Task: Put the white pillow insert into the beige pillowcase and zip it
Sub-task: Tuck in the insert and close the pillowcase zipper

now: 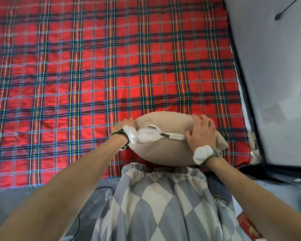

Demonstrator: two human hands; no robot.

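Note:
The beige pillowcase, stuffed full, stands on its edge on the red plaid bedspread near the front edge of the bed. Its zipper opening faces up at me and gapes on the left, where the white pillow insert shows through. A dark zipper pull sits about midway along the opening. My left hand grips the left end of the pillowcase by the opening. My right hand lies over the right part, fingers spread and curved on the fabric beside the zipper.
The red plaid bedspread covers the bed ahead and to the left. A grey floor with a dark bed edge runs along the right. My grey and white patterned clothing fills the bottom centre.

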